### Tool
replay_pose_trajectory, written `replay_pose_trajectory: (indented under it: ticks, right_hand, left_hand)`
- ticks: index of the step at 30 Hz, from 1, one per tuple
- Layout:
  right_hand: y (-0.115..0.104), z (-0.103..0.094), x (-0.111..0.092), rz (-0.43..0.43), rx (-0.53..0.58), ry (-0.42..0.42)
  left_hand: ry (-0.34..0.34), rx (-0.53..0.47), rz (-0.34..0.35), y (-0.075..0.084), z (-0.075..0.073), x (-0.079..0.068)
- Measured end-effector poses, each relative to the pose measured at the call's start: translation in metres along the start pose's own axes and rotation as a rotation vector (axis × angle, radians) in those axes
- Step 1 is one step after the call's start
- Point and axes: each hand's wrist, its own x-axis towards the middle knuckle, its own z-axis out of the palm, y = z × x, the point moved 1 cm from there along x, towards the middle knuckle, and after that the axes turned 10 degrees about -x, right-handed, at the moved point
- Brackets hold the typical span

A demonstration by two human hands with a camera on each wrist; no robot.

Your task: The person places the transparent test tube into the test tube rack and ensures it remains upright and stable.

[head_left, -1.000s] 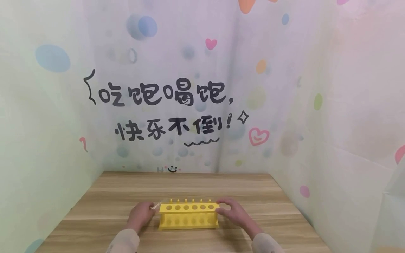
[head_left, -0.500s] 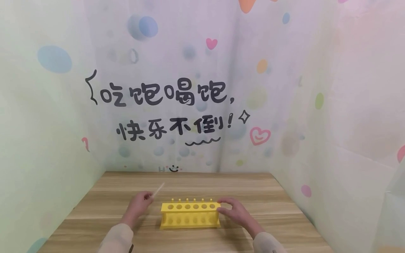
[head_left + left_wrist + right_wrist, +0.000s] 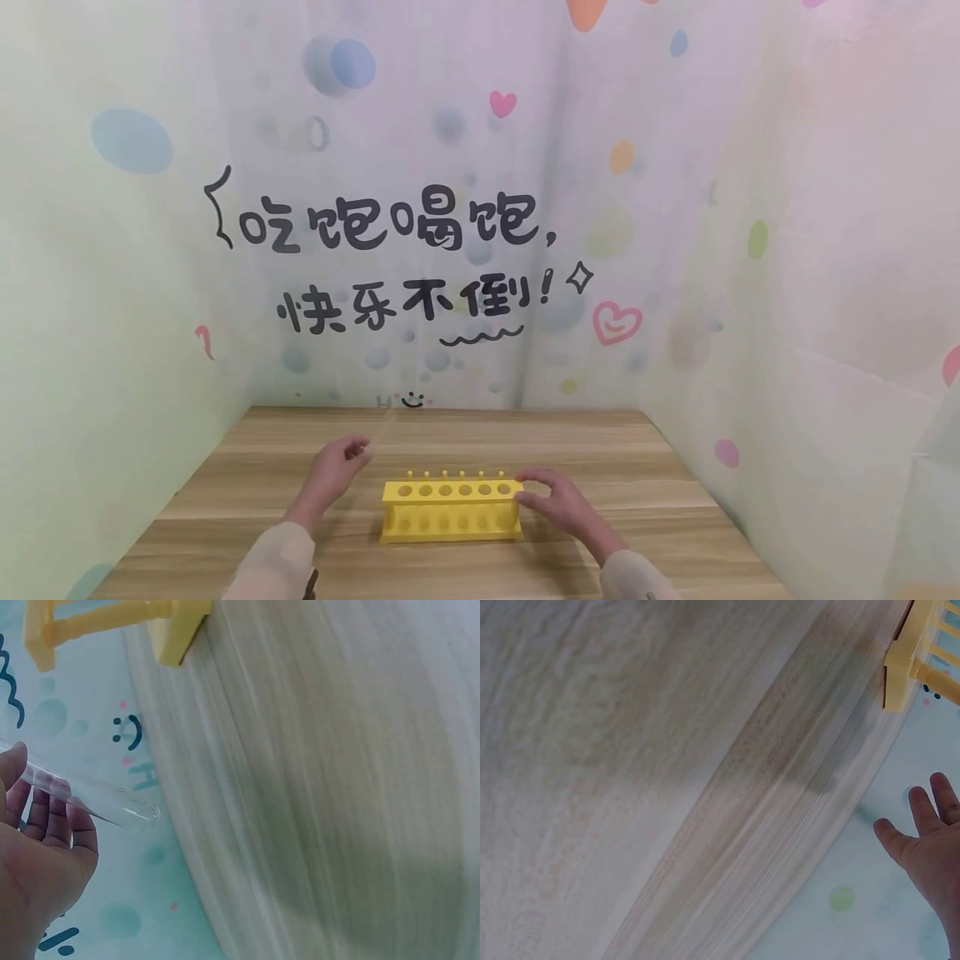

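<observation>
In the head view, a yellow test tube rack (image 3: 452, 493) stands upright on the table, its row of round holes holding no tubes. Left of it and raised, my left hand (image 3: 337, 468) pinches a clear glass test tube (image 3: 112, 804) between thumb and fingers. The left wrist view shows the tube's rounded end pointing away from the palm. At the rack's right end, my right hand (image 3: 557, 503) holds the top plate between thumb and index finger. Its other fingers (image 3: 926, 814) spread out in the right wrist view.
The wood-grain table (image 3: 600, 450) ends at a printed curtain (image 3: 465, 150) with dark lettering and coloured dots. Pale side curtains close in the left and right. Small yellow pegs (image 3: 445, 474) rise along the rack's back edge.
My left hand has lifted and moved away from me with the test tube, whose length now tilts up beyond the fingers. My right hand stays on the rack, which stands in place.
</observation>
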Motion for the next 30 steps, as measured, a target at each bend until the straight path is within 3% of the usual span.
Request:
replay_pose_trajectory:
  ticks: [19,30]
  right_hand:
    - [0.001,0.0,-0.001,-0.021,0.002,0.01]
    - [0.001,0.0,0.0,-0.014,0.007,0.007]
  left_hand:
    - [0.03,-0.1,0.045,0.037,0.01,0.006]
    - [0.029,-0.208,0.126,0.053,0.018,0.003]
